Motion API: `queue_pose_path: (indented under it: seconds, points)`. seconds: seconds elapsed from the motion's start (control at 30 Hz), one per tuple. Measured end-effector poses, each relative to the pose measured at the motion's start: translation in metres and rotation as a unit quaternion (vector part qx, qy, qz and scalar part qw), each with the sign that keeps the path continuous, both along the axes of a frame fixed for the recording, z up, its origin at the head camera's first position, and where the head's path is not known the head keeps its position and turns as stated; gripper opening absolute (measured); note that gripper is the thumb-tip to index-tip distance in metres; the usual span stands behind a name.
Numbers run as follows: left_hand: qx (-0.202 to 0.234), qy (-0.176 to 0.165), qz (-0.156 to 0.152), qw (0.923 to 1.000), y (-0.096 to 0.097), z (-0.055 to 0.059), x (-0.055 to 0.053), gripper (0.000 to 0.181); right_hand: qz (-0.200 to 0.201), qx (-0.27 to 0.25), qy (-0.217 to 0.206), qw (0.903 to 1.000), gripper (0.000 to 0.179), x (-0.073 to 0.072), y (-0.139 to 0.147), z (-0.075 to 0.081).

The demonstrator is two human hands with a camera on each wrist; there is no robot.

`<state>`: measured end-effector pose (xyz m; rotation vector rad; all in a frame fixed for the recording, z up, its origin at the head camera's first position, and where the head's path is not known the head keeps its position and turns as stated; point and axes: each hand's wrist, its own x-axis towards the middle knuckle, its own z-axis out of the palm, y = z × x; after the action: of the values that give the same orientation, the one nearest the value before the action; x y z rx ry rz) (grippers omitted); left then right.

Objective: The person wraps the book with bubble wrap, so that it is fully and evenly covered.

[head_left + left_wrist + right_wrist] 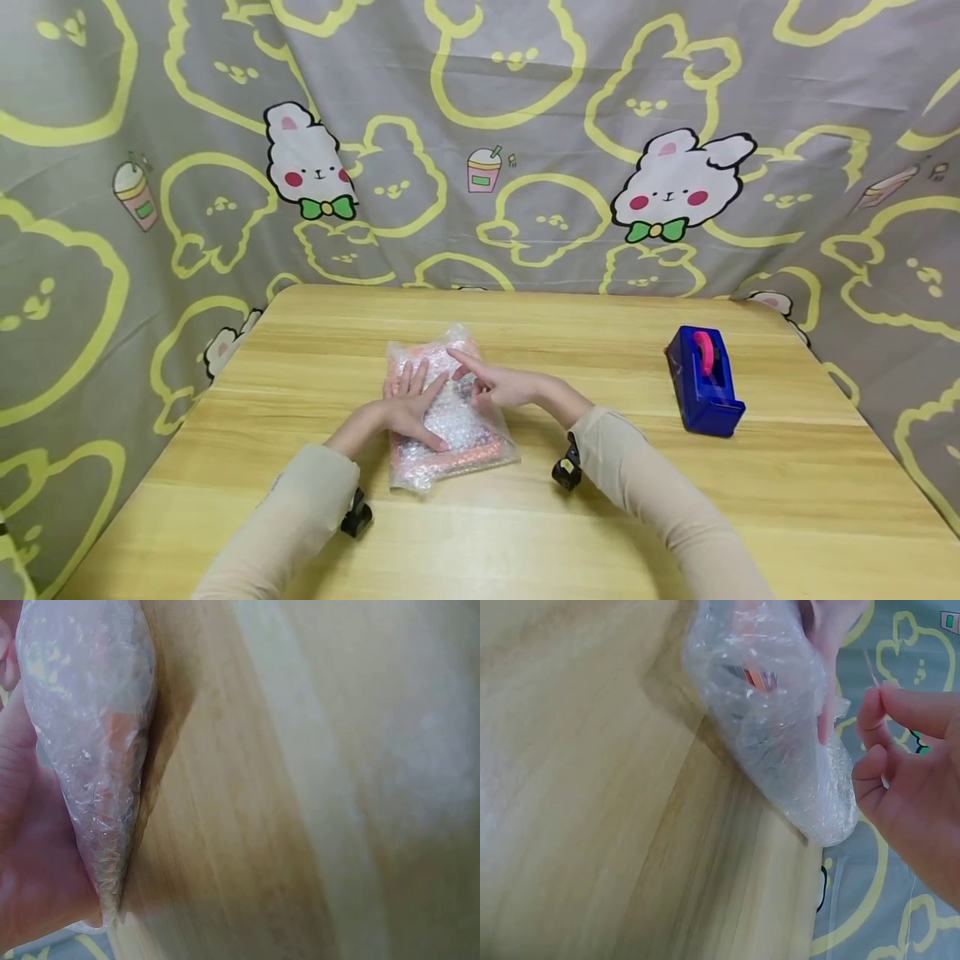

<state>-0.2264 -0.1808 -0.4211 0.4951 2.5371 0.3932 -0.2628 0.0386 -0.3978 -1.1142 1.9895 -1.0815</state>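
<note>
A bubble-wrapped package, with pink-orange and pale parts showing through the clear wrap, lies flat on the table. My left hand rests on top of it, fingers spread. In the left wrist view, the puffy side of the package stands beside the palm. Over the right half of the package is my right hand. Close up in the right wrist view, its thumb and index finger pinch a thin, clear strip that looks like tape. Most of that strip is hard to make out.
A blue tape dispenser with a pink roll core stands at the right on the wooden table. Behind the table hangs a grey patterned curtain. Black cameras are strapped to both wrists.
</note>
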Motion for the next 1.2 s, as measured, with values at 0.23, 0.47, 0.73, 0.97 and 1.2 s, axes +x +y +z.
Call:
queue_pose_path:
  seconds: [0.23,0.47,0.73,0.97,1.2]
  points:
    - [0.0,-0.009,0.003,1.0,0.003,-0.001,0.0,0.121,0.006,0.043,0.021,0.9988,0.09,-0.002,-0.003,0.0]
    - [-0.004,-0.002,0.002,1.0,0.004,-0.001,0.0,0.122,0.006,0.074,0.055,0.9957,0.091,-0.007,-0.006,-0.003]
    - [-0.006,-0.003,0.004,1.0,0.002,0.0,0.001,0.121,0.011,0.087,0.097,0.9914,0.083,-0.01,-0.011,-0.004]
    - [-0.005,-0.004,0.002,1.0,0.002,0.002,0.001,0.121,0.0,0.097,0.131,0.9866,0.081,-0.01,-0.015,-0.006]
    - [-0.005,-0.004,0.002,1.0,0.001,0.003,0.002,0.12,-0.002,0.092,0.15,0.9844,0.082,-0.01,-0.021,-0.006]
